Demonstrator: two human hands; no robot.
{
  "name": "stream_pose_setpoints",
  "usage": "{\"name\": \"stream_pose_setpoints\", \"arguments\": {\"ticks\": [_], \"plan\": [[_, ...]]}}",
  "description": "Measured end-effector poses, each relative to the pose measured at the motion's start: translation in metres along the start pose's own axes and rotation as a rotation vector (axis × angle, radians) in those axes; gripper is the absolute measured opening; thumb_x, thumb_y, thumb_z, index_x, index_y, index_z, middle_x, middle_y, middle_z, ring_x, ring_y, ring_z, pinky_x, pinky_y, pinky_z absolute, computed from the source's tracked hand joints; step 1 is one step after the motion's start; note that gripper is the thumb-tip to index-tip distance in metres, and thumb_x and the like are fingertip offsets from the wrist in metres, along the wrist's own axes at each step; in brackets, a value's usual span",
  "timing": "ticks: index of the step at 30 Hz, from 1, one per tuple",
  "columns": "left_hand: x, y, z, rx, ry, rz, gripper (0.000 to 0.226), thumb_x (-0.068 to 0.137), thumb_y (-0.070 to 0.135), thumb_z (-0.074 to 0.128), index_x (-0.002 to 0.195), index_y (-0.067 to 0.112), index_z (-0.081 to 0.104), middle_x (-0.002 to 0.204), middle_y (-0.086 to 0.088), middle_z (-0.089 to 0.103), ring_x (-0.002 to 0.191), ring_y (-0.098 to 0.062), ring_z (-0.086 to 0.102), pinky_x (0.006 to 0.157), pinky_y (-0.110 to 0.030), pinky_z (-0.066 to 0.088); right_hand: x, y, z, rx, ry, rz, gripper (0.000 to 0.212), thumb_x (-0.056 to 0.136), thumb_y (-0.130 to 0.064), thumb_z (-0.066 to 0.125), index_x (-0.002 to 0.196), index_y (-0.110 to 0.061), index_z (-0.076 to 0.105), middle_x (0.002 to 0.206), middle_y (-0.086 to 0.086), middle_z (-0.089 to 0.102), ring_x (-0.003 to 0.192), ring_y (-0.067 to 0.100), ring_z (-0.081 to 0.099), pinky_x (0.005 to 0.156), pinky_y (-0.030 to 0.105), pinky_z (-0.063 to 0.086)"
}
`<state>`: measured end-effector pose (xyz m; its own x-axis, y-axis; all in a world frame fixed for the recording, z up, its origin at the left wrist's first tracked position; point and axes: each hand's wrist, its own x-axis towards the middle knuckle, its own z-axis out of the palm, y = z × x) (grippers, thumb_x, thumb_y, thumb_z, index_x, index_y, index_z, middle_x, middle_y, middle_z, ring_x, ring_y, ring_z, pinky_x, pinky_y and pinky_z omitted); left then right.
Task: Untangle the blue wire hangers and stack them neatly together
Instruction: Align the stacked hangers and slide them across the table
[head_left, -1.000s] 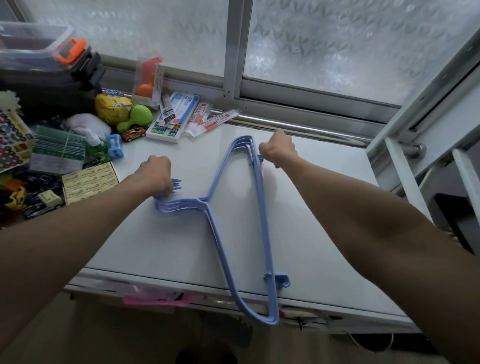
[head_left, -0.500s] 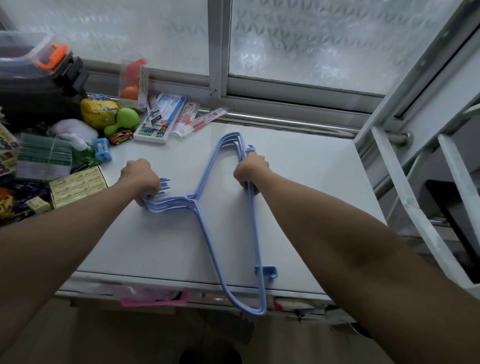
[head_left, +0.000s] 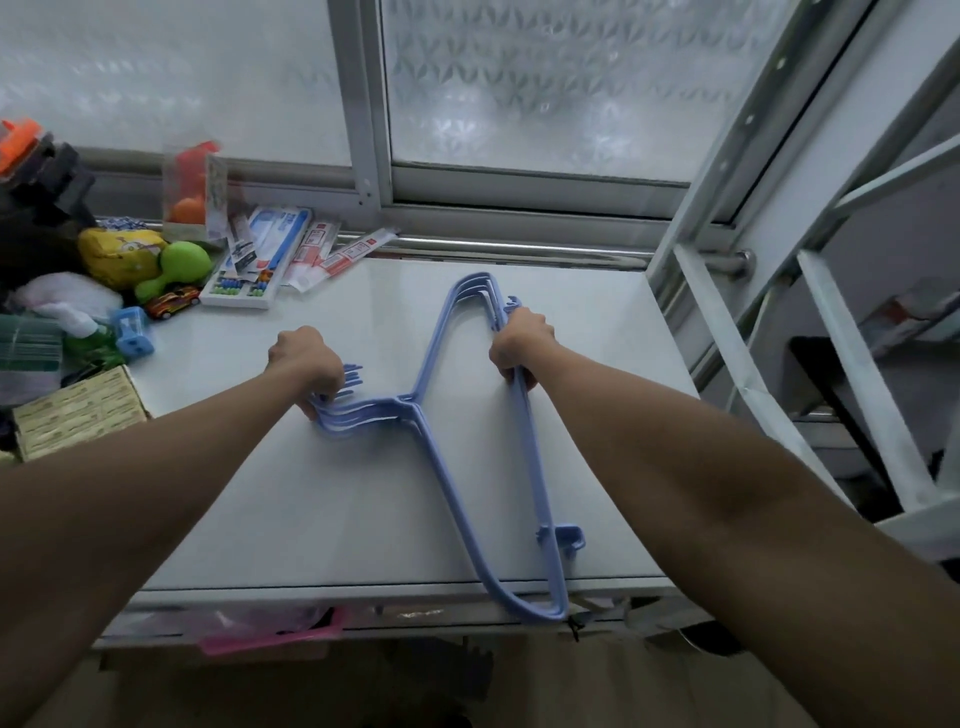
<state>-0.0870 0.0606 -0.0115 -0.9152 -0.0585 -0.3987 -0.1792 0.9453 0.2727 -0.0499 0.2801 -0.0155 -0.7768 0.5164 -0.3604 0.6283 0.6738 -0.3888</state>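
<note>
hangers (head_left: 457, 467) lie flat on the white table (head_left: 322, 499) as one nested stack, hooks pointing left, bottom bars on the right. near corner of the stack overhangs the table's front edge; far corner points toward the window (head_left: 545, 88).

left hand (head_left: 304, 364) is curled over the bunched hooks, fingers closed on them, hook tips fanned out just right of the knuckles. right hand (head_left: 522, 343) is clenched around the bottom bars near the far corner, thumb side down.

hook ends and far-corner curves are slightly offset, so the stack isn't fully flush. small clip tabs stick out from the bars near the front edge and just beyond the right hand.

toy clutter (head_left: 150, 270) sits at the table's far left, well apart from the hangers.
</note>
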Motion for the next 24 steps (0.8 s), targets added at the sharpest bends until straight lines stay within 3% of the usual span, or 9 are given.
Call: {"name": "stream_pose_setpoints", "arguments": {"ticks": [5, 8, 10, 12, 14, 18, 24], "plan": [[-0.002, 0.046, 0.023, -0.013, 0.007, 0.102, 0.038, 0.064, -0.001, 0.071, 0.101, -0.002, 0.066, 0.106, -0.022, 0.069, 0.094, -0.034, 0.07, 0.081, -0.033, 0.06, 0.013, 0.045, -0.029, -0.026, 0.051, 0.048, 0.066, 0.075, 0.003, 0.067, 0.137, -0.007, 0.043, 0.129, 0.015, 0.054, 0.115, 0.033, 0.06, 0.087, 0.042, 0.056], [-0.012, 0.078, 0.036, -0.022, -0.006, 0.148, 0.031, 0.066, -0.002, 0.071, 0.096, 0.0, 0.066, 0.104, -0.02, 0.07, 0.093, -0.032, 0.071, 0.08, -0.033, 0.06, 0.019, 0.073, -0.047, -0.059, 0.078, 0.089, 0.069, 0.074, 0.006, 0.068, 0.137, -0.007, 0.044, 0.125, 0.017, 0.057, 0.111, 0.034, 0.062, 0.084, 0.043, 0.057], [-0.017, 0.097, 0.044, -0.024, -0.006, 0.185, 0.016, 0.068, -0.003, 0.069, 0.08, 0.003, 0.061, 0.101, -0.019, 0.07, 0.09, -0.031, 0.072, 0.078, -0.031, 0.06, 0.022, 0.089, -0.057, -0.056, 0.078, 0.119, 0.067, 0.073, 0.007, 0.068, 0.136, -0.005, 0.046, 0.124, 0.018, 0.058, 0.11, 0.035, 0.063, 0.084, 0.044, 0.057], [-0.02, 0.114, 0.052, -0.026, 0.0, 0.209, 0.019, 0.069, -0.004, 0.069, 0.07, 0.006, 0.053, 0.099, -0.019, 0.071, 0.087, -0.031, 0.073, 0.071, -0.029, 0.059, 0.025, 0.103, -0.067, -0.051, 0.087, 0.136, 0.066, 0.072, 0.006, 0.069, 0.133, -0.003, 0.048, 0.123, 0.019, 0.058, 0.11, 0.035, 0.063, 0.085, 0.045, 0.057], [-0.023, 0.127, 0.06, -0.018, 0.0, 0.229, 0.019, 0.068, -0.005, 0.069, 0.079, 0.005, 0.058, 0.102, -0.02, 0.069, 0.088, -0.033, 0.072, 0.067, -0.029, 0.057, 0.029, 0.116, -0.073, -0.056, 0.093, 0.15, 0.067, 0.07, 0.006, 0.072, 0.132, -0.002, 0.049, 0.122, 0.021, 0.059, 0.11, 0.035, 0.064, 0.084, 0.045, 0.057], [-0.018, 0.147, 0.075, -0.012, 0.017, 0.276, 0.035, 0.071, -0.005, 0.065, 0.105, -0.002, 0.061, 0.114, -0.023, 0.06, 0.098, -0.039, 0.067, 0.081, -0.036, 0.059, 0.036, 0.137, -0.079, -0.043, 0.155, 0.173, 0.058, 0.069, 0.005, 0.076, 0.123, 0.001, 0.054, 0.124, 0.02, 0.059, 0.109, 0.034, 0.065, 0.083, 0.044, 0.057], [-0.022, 0.167, 0.08, 0.015, 0.038, 0.316, 0.024, 0.073, -0.002, 0.061, 0.097, 0.0, 0.058, 0.114, -0.024, 0.059, 0.099, -0.04, 0.065, 0.082, -0.036, 0.057, 0.047, 0.157, -0.086, -0.031, 0.225, 0.15, 0.042, 0.081, 0.001, 0.069, 0.12, -0.004, 0.055, 0.126, 0.017, 0.056, 0.113, 0.034, 0.059, 0.083, 0.04, 0.054]]}}
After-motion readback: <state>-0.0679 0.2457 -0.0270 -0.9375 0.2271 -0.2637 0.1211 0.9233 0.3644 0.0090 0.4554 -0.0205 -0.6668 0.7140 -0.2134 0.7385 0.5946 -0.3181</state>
